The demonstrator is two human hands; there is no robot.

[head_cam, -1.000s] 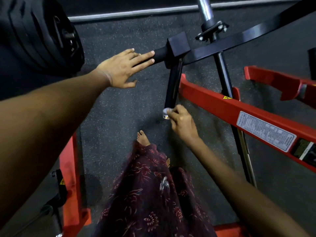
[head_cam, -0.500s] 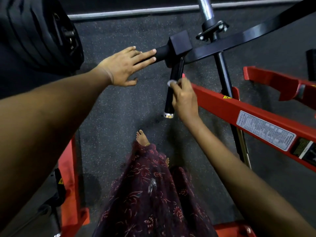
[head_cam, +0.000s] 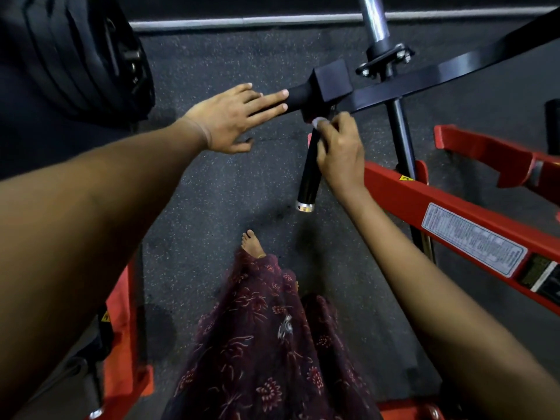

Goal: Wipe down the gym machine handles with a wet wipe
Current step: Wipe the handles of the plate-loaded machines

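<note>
A black handle (head_cam: 309, 174) with a silver end cap hangs down from a black block on the machine's arm. My right hand (head_cam: 339, 150) grips the top of this handle, with a white wet wipe (head_cam: 318, 121) bunched under its fingers. A second black handle (head_cam: 298, 97) sticks out sideways from the same block. My left hand (head_cam: 233, 118) rests on that handle with its fingers straight.
A red frame beam (head_cam: 454, 219) with a white label runs down to the right. Black weight plates (head_cam: 78, 53) hang at the upper left. A chrome bar (head_cam: 374, 19) rises at the top. Another red frame part (head_cam: 124, 338) stands at the lower left. My bare foot (head_cam: 251, 244) is on the dark rubber floor.
My right hand has slid the wipe up the hanging handle, from its silver end cap to the top near the block. My left hand has stayed on the side handle.
</note>
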